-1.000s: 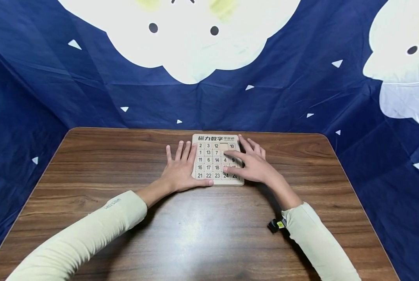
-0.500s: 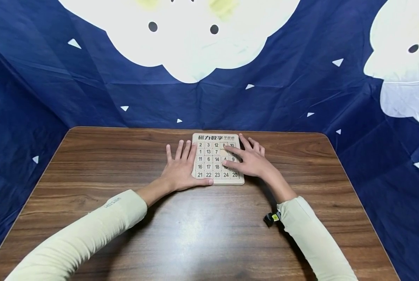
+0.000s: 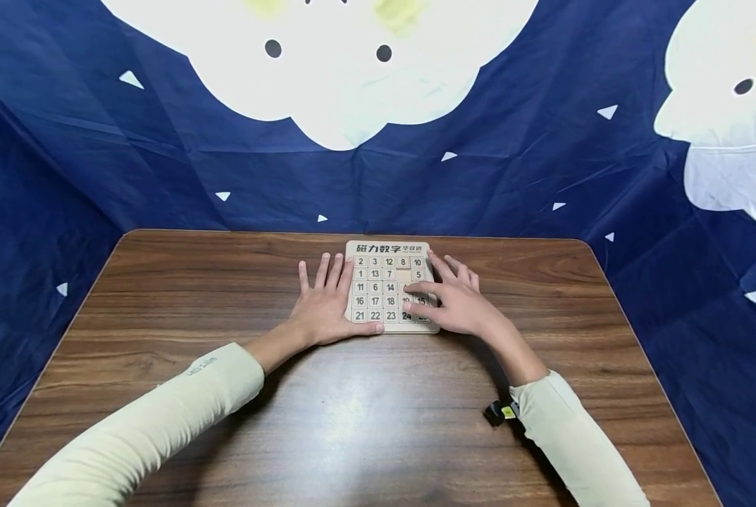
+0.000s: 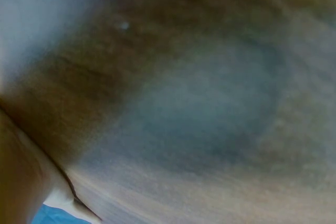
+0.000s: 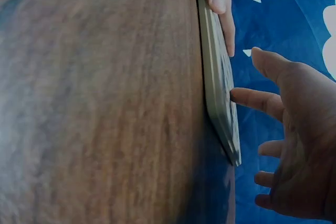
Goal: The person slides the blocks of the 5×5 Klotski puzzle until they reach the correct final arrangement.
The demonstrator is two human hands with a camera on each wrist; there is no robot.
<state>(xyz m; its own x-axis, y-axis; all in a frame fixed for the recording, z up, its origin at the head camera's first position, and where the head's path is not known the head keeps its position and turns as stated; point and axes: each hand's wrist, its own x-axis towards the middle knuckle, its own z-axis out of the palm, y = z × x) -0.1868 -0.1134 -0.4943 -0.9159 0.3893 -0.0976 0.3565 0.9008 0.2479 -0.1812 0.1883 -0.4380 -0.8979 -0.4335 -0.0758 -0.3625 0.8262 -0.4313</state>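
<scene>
A wooden sliding number puzzle (image 3: 375, 287) lies flat near the table's far edge, with one gap in its second row, just under the 8 tile (image 3: 403, 262). My left hand (image 3: 320, 310) is spread along the puzzle's left side, its thumb reaching along the lower left corner. Over the right part of the board is my right hand (image 3: 463, 303), fingers extended. Its index fingertip touches the 4 tile and hides most of it. In the right wrist view the index finger (image 5: 257, 99) meets the puzzle's face, while the thumb (image 5: 268, 62) stays apart from it.
The brown wooden table (image 3: 346, 422) extends toward me. Behind it hangs a dark blue cloth (image 3: 257, 169) with white cloud shapes. A small black device (image 3: 494, 413) sits at the right sleeve. The left wrist view is mostly blurred tabletop (image 4: 131, 77).
The 8 tile has slid up into the top-row gap, so the gap now sits below it. My right index finger went up with it, then came down to the 4 tile. The left hand stayed put.
</scene>
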